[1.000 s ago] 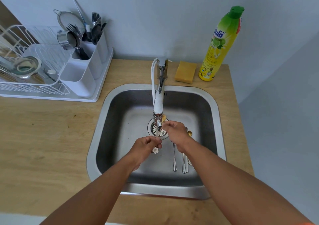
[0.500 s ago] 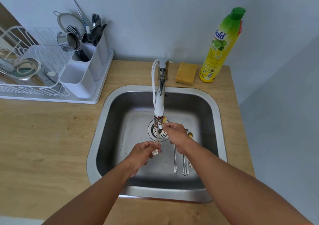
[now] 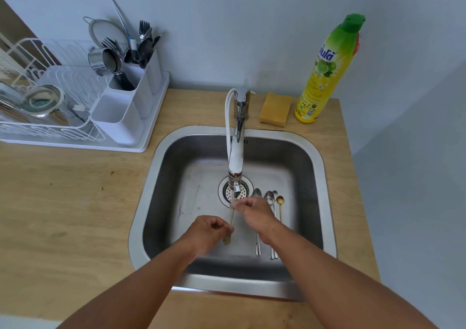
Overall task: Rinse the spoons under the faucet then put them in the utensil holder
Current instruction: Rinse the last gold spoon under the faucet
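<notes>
1. While the rinse is under way, a thin gold spoon (image 3: 232,218) is pinched near its decorated end by the left hand (image 3: 210,230), whose grip is narrow around the handle.
2. Its bowl end is covered by the curled fingers of the right hand (image 3: 254,215), which is held just below the faucet (image 3: 235,157) spout; whether water is running cannot be told.
3. Just right of the hands, several unrinsed spoons (image 3: 269,224) are left lying on the sink (image 3: 325,177) floor, handles toward the person, so most of the task is judged to remain.
4. Compared with a second ago, the bowls of those spoons have been uncovered, and both hands have been shifted slightly nearer.
5. Farther off, on the table (image 3: 63,202), the utensil holder (image 3: 131,104) is seen beside the rack, already stocked with cutlery.
</notes>
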### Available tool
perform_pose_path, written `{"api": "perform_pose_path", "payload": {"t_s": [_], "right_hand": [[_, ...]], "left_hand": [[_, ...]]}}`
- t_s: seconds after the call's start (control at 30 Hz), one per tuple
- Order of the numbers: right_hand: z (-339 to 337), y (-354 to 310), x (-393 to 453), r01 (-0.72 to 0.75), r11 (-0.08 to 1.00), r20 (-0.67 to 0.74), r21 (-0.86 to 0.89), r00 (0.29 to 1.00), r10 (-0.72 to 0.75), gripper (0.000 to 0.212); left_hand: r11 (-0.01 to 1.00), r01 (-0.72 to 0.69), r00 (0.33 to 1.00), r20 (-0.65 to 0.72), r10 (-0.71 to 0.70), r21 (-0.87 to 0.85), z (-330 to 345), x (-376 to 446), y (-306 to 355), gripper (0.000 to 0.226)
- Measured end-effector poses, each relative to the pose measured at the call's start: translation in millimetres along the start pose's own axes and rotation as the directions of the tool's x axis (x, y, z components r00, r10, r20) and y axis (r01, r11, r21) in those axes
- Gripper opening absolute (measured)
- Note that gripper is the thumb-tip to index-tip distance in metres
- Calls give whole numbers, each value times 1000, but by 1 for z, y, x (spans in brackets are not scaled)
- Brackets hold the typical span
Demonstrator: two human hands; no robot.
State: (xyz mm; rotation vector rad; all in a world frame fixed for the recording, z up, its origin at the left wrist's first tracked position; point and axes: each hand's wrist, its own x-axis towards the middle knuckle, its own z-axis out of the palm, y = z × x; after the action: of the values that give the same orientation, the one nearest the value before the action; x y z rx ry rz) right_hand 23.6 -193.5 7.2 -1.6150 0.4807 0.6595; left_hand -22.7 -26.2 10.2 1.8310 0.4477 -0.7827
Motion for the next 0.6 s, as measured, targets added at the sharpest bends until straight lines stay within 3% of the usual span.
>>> {"api": "perform_pose_path", "payload": {"t_s": [0.1,0.37,0.6], "right_hand": [[-5,9,-1,-17,1000,-12,7,1000,17,9],[-4,13,-3,-24,1000,0,15,1000,24,11],[-6,7,0,-21,1000,19,-14,1000,21,11]], "left_hand": [[999,22,999,45,-24,44,2,-1,-2,17],[985,92,996,4,-92,-144,7,8,24,22],[991,123,991,61,-120,-45,5,-3,5,21]]}}
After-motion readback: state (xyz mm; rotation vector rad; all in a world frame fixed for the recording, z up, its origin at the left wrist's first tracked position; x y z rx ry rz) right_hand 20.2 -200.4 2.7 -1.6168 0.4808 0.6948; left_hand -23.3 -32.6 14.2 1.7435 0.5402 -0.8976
